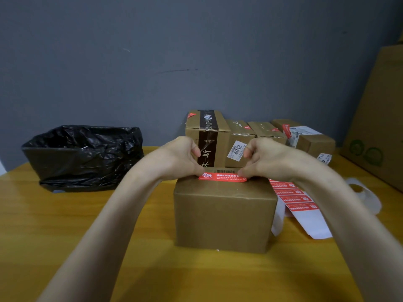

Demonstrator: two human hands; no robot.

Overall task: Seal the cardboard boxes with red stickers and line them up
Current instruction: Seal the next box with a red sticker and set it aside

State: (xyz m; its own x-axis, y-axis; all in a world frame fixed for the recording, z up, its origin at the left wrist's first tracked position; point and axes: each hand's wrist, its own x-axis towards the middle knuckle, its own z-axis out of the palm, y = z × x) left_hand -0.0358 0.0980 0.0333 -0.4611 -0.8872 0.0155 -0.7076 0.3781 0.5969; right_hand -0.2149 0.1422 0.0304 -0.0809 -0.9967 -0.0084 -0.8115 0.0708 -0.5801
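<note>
**Red seal goes onto a cardboard box at a packing table**

Pinched at both ends, a red paper sticker (222,177) with white print lies stretched along the far top edge of a plain brown cardboard box (224,216). The box stands near the front middle of a yellow wooden table (65,214). The person's left hand (181,158) grips the sticker's left end between thumb and curled fingers. The right hand (263,159) grips the right end in the same way. Both hands sit over the box's far edge, with bare forearms reaching in from the lower corners. Whether the sticker is already pressed flat cannot be told.

Just behind, against a grey wall (152,51), four more boxes stand side by side in a row. At the left is a tall cardboard box with a black tape band (207,131). Next comes a smaller cardboard box with a white 4012 label (238,140), then a narrow cardboard box (267,130). Last is a low cardboard box with a white shipping label (314,138). Red stickers show on their tops.

Just right of the front box, a white backing strip of red stickers (294,197) trails across the table. A black plastic bin bag (85,153), mouth open, sits at the far left of the table. A large cardboard carton (379,118) stands at the right edge of the picture.
</note>
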